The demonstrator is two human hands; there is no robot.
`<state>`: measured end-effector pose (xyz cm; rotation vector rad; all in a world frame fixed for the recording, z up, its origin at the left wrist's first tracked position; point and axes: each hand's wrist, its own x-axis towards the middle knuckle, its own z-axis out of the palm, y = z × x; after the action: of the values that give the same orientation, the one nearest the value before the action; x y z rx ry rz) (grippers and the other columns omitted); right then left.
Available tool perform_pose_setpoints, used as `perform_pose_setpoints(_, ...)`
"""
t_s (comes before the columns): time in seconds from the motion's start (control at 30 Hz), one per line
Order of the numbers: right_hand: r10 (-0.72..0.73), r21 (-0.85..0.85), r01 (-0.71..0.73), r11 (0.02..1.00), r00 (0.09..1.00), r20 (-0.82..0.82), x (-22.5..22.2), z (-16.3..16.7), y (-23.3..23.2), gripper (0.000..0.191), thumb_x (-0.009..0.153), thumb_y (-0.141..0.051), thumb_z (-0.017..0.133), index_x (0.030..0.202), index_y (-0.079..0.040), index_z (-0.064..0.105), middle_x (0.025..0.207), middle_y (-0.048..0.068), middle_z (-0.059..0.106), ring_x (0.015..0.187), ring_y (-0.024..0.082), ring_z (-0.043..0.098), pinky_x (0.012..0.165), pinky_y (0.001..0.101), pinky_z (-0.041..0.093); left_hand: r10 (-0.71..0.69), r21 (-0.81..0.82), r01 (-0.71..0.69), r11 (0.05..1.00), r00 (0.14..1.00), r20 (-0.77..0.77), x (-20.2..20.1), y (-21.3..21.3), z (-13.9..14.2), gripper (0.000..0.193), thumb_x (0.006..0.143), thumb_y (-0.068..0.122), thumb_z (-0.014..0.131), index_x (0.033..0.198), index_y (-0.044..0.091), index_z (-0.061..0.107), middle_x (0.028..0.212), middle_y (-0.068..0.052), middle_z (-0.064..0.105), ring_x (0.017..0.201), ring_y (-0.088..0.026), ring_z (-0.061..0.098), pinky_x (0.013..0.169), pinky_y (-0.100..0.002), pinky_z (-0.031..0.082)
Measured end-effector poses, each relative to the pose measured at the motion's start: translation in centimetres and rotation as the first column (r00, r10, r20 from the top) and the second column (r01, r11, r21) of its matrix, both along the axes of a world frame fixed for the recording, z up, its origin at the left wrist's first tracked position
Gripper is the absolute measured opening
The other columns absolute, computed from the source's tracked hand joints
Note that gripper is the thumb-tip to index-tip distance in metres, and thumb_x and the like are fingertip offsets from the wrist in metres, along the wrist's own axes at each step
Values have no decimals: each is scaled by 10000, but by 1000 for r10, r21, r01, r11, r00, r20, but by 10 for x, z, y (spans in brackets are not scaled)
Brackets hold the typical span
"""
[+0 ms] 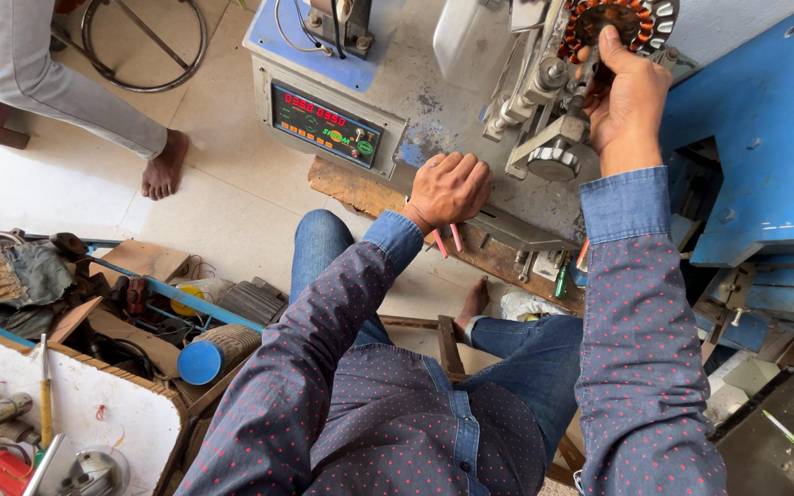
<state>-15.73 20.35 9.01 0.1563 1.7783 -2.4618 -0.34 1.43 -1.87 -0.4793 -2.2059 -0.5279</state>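
Gripping stator (619,20) under right hand (629,103), seemingly wound

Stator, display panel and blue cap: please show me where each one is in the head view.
stator (631,20), head view, on its ring of copper coils above the right hand
display panel (325,124), head view, on the middle of its dark face
blue cap (198,362), head view, on its round flat end

The round copper-wound stator (619,20) is cut by the top edge and partly covered by the right hand (629,99), while the left hand (448,188) hides whatever its curled fingers grip.
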Motion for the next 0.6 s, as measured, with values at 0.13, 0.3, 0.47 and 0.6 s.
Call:
perform_pose_setpoints(0.13,0,12,1,1000,1000,-5,1,1,0,168,972,-115,797,1031,27,731,853,135,762,646,213,707,509,296,530,-1,4,1,1000,1000,-2,0,0,1,202,867,178,727,810,134,539,757,-24,458,706,-189,522,638,-338,411)
perform_pose_setpoints(0.3,-20,-10,19,1000,1000,-8,0,0,-1,161,954,-88,793,1017,45,727,842,145,756,637,219,707,529,308,571,-20,15,20,1000,1000,-8,-1,1,0,198,856,177,729,813,130,542,765,-27,469,713,-198,528,640,-345,413)
perform_pose_setpoints(0.47,-61,-30,61,998,998,1,-6,-8,0,170,937,-71,793,1018,62,726,846,150,764,667,214,733,566,324,610,-38,27,37,999,999,36,-2,1,-5,207,854,178,740,808,133,543,768,-26,481,717,-204,535,644,-353,416)
perform_pose_setpoints(0.6,-90,-24,91,996,996,22,-15,-17,2,174,889,-88,824,950,48,733,805,129,748,618,224,710,528,333,585,-58,64,55,996,998,36,-3,2,-5,171,842,169,728,839,134,561,781,-25,496,742,-214,557,669,-365,436)
